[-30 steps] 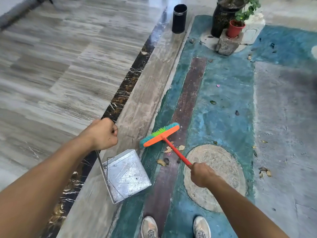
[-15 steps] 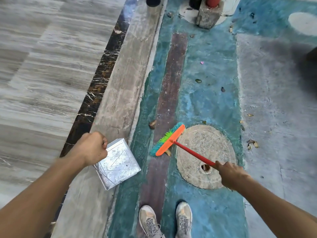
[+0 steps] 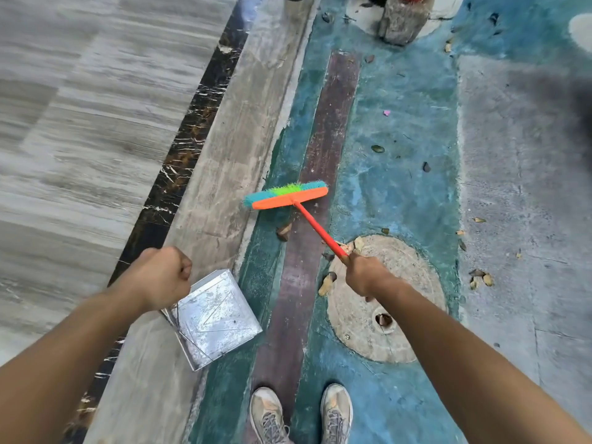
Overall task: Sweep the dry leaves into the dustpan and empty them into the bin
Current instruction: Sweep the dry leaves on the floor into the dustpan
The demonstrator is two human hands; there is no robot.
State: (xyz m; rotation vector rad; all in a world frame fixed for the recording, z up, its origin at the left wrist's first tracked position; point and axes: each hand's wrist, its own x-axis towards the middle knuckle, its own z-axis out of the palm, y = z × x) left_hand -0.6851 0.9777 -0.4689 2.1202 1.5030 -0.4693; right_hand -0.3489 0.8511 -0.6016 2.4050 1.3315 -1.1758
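Right hand (image 3: 365, 277) gripping broom (image 3: 288, 197), leaf (image 3: 283, 231) ahead-left, dustpan (image 3: 214, 318) under left hand (image 3: 160, 277)

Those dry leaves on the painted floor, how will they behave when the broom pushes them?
The dry leaves look thin and curled, so they are probably very light and may skip or scatter rather than slide neatly. Being dry, they likely crumble under the broom bristles. The rough, worn floor could snag small bits, so a few passes toward the dustpan seem likely.
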